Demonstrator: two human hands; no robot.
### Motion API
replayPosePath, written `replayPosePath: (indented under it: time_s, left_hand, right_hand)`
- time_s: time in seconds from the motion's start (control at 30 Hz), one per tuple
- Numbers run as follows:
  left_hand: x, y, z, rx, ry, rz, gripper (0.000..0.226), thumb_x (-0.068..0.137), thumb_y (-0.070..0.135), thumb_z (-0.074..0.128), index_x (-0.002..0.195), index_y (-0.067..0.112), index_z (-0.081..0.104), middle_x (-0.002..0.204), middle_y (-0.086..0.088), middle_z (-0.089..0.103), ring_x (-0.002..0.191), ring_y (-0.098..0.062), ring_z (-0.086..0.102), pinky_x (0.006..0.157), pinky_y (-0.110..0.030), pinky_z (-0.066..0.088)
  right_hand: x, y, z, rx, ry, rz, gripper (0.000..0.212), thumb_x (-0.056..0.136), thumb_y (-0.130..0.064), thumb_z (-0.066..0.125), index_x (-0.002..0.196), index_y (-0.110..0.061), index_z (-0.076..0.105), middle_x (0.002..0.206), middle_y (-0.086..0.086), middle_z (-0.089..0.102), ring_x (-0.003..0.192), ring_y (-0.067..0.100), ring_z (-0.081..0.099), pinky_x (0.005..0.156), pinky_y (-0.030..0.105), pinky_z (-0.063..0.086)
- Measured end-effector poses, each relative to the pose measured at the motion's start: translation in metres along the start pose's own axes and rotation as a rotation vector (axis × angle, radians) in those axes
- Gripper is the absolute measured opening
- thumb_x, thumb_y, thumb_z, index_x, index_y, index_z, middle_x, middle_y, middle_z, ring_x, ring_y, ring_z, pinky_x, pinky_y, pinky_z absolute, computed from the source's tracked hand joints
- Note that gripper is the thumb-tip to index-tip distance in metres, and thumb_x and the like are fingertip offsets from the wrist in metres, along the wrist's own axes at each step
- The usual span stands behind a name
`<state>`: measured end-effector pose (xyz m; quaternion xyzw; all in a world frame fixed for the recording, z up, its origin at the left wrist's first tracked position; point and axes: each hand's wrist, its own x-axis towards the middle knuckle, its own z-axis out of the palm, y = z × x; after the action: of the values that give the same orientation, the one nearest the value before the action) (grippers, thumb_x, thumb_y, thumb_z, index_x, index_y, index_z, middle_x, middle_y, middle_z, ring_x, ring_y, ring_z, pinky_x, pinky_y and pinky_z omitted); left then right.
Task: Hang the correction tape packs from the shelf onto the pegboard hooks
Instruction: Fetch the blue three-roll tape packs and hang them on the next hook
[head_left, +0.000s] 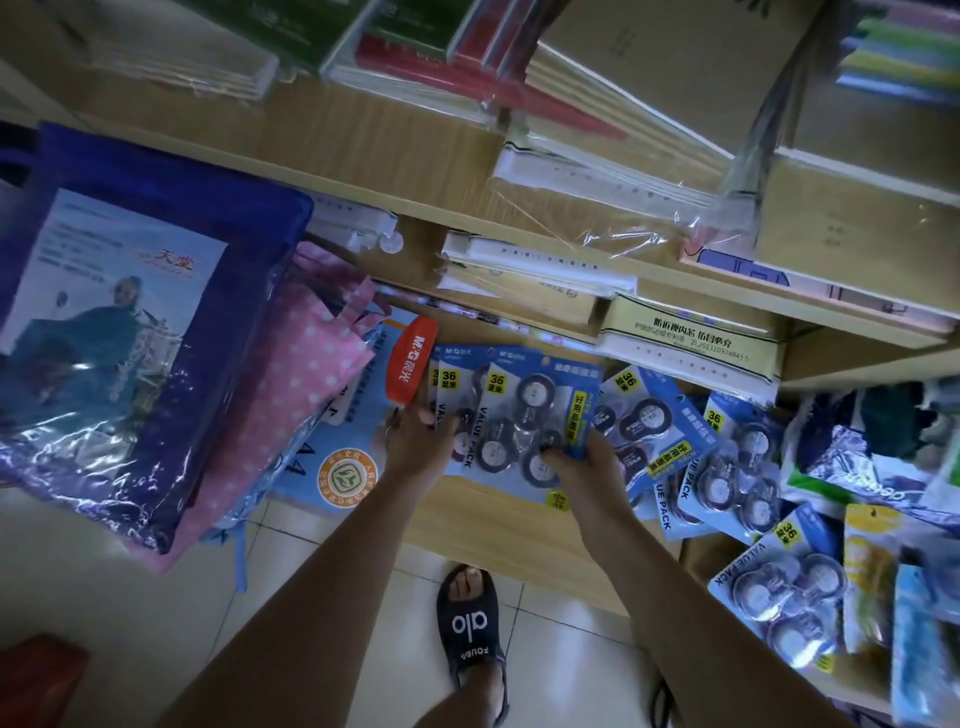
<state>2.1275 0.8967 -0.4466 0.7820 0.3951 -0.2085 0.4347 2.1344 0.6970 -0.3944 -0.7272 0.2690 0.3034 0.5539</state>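
Hands meet over a fanned stack of blue correction tape packs (519, 415) lying on the lowest wooden shelf (498, 514), seen from above. Left hand (418, 436) sits at the stack's left edge, fingers curled onto the cards. Right hand (582, 467) grips the stack's lower right corner, thumb on top of the front pack. More loose packs (727, 462) sprawl just right of the stack, overlapping one another. Left of the stack lean a pale blue paper ream (332, 457) and a pink dotted bag (291, 410). Notebooks (685, 348) overhang directly above. No pegboard hooks are in view. Risk, judging from the fan: several slippery cards held by their edges could slide apart when lifted, spilling to the tiled floor (332, 582) beside the sandalled foot (470, 623).
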Motion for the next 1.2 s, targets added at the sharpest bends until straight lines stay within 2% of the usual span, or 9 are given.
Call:
replayPosePath:
  time_s: [0.17, 0.4, 0.47, 0.53, 0.7, 0.8, 0.97, 1.1, 1.2]
  left_hand:
    - [0.003, 0.001, -0.004, -0.123, 0.002, -0.074, 0.073, 0.079, 0.072, 0.073, 0.115, 0.008, 0.065, 0.091, -0.003, 0.069, 0.083, -0.022, 0.067, 0.061, -0.025, 0.045]
    - [0.005, 0.001, -0.002, -0.222, -0.054, -0.047, 0.071, 0.075, 0.021, 0.094, 0.133, 0.013, 0.056, 0.117, 0.002, 0.066, 0.103, -0.017, 0.06, 0.085, -0.029, 0.045]
    - [0.002, -0.004, 0.0, -0.248, -0.098, -0.018, 0.079, 0.066, 0.035, 0.099, 0.132, 0.022, 0.058, 0.118, 0.01, 0.067, 0.11, -0.015, 0.063, 0.094, -0.033, 0.05]
    - [0.0, -0.01, 0.001, -0.202, -0.114, 0.025, 0.099, 0.047, 0.058, 0.101, 0.134, 0.033, 0.06, 0.123, 0.013, 0.071, 0.116, -0.015, 0.068, 0.1, -0.042, 0.056]
    - [-0.028, -0.008, -0.007, -0.252, -0.092, 0.22, 0.092, 0.054, 0.013, 0.101, 0.133, 0.023, 0.056, 0.124, 0.005, 0.07, 0.113, -0.013, 0.07, 0.088, -0.024, 0.058]
    - [-0.054, 0.002, -0.015, -0.278, -0.164, 0.298, 0.089, 0.057, 0.006, 0.097, 0.136, 0.023, 0.059, 0.128, -0.001, 0.074, 0.116, -0.021, 0.073, 0.089, -0.034, 0.063]
    - [-0.122, 0.044, -0.037, -0.327, -0.24, 0.305, 0.067, 0.071, -0.017, 0.085, 0.121, 0.022, 0.063, 0.105, 0.005, 0.082, 0.096, -0.015, 0.079, 0.072, -0.022, 0.061]
    - [-0.188, 0.102, -0.061, -0.376, -0.239, 0.344, 0.061, 0.072, -0.013, 0.088, 0.124, 0.01, 0.067, 0.103, 0.002, 0.082, 0.09, -0.007, 0.079, 0.069, -0.018, 0.059]
    - [-0.251, 0.153, -0.081, -0.394, -0.24, 0.432, 0.07, 0.067, 0.005, 0.096, 0.129, 0.012, 0.066, 0.115, -0.001, 0.08, 0.104, -0.016, 0.078, 0.081, -0.028, 0.062]
  right_hand:
    - [0.027, 0.004, 0.022, -0.292, -0.05, 0.037, 0.029, 0.088, -0.024, 0.064, 0.115, -0.012, 0.059, 0.109, 0.019, 0.063, 0.096, 0.04, 0.063, 0.063, 0.034, 0.039]
    - [0.038, 0.005, 0.052, -0.305, -0.067, 0.024, 0.071, 0.057, -0.054, 0.063, 0.121, -0.025, 0.058, 0.118, 0.015, 0.058, 0.11, 0.045, 0.061, 0.091, 0.057, 0.057]
    - [0.055, 0.02, 0.048, -0.259, -0.062, 0.054, 0.077, 0.052, -0.059, 0.066, 0.123, -0.029, 0.058, 0.12, 0.011, 0.062, 0.111, 0.039, 0.063, 0.094, 0.057, 0.057]
    - [0.035, -0.002, 0.037, -0.183, -0.056, 0.086, 0.069, 0.057, -0.052, 0.077, 0.12, -0.028, 0.063, 0.117, 0.008, 0.069, 0.105, 0.03, 0.068, 0.091, 0.051, 0.059]
    - [0.005, -0.009, 0.008, 0.108, -0.228, 0.28, 0.003, 0.097, -0.021, 0.072, 0.096, -0.019, 0.069, 0.091, 0.003, 0.074, 0.078, 0.02, 0.067, 0.075, 0.039, 0.053]
    - [-0.014, -0.003, -0.009, 0.23, -0.284, 0.335, 0.01, 0.102, -0.027, 0.066, 0.094, -0.021, 0.065, 0.087, -0.001, 0.064, 0.074, 0.017, 0.058, 0.084, 0.038, 0.043]
    - [-0.069, -0.026, -0.034, 0.205, -0.181, 0.168, 0.022, 0.097, -0.042, 0.072, 0.114, -0.03, 0.063, 0.127, 0.004, 0.068, 0.113, 0.021, 0.065, 0.101, 0.05, 0.047]
    - [-0.136, -0.072, -0.066, 0.273, -0.097, -0.019, 0.058, 0.077, -0.067, 0.074, 0.129, -0.048, 0.059, 0.138, 0.008, 0.055, 0.115, 0.014, 0.063, 0.082, 0.035, 0.052]
    - [-0.204, -0.12, -0.108, 0.398, -0.064, -0.162, 0.024, 0.097, -0.042, 0.072, 0.11, -0.057, 0.059, 0.117, -0.003, 0.064, 0.089, -0.005, 0.071, 0.067, 0.016, 0.052]
